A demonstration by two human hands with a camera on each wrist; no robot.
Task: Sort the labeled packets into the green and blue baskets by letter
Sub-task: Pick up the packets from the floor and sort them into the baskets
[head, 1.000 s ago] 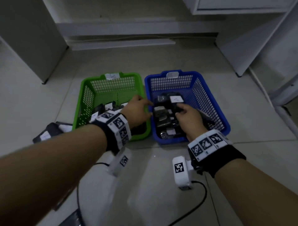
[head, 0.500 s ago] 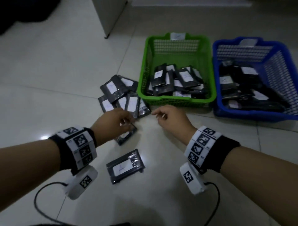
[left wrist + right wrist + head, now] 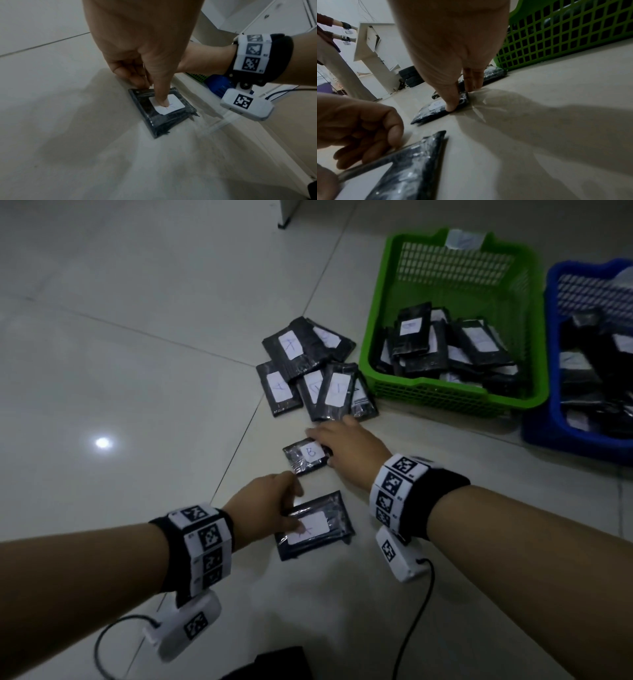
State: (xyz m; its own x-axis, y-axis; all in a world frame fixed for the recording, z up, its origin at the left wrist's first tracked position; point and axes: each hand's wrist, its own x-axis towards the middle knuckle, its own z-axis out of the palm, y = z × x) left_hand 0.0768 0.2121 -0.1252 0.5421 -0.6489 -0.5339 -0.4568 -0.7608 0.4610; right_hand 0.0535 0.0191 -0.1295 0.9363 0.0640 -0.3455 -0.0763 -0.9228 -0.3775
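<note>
Two black packets with white labels lie on the tiled floor in front of me. My left hand [image 3: 291,515] pinches the near packet marked A [image 3: 329,537], thumb on its label and fingers curled at its left edge; the left wrist view shows that hand [image 3: 152,94] on the packet [image 3: 171,119]. My right hand [image 3: 322,448] grips the packet marked B [image 3: 301,460] across its right end, thumb and fingers on opposite edges [image 3: 462,94]. The green basket [image 3: 445,398] and the blue basket [image 3: 537,429] at right both hold several packets.
A loose pile of several labeled packets [image 3: 308,371] lies left of the green basket. Wrist-camera cables [image 3: 411,628] trail over the floor. A dark object [image 3: 274,662] sits at the bottom edge. Another person [image 3: 337,60] stands by a white cabinet [image 3: 373,51] far off.
Both hands came out of the baskets to the floor. The left hand moved back from the B packet to the nearer A packet, and the right hand took hold of the B packet.
</note>
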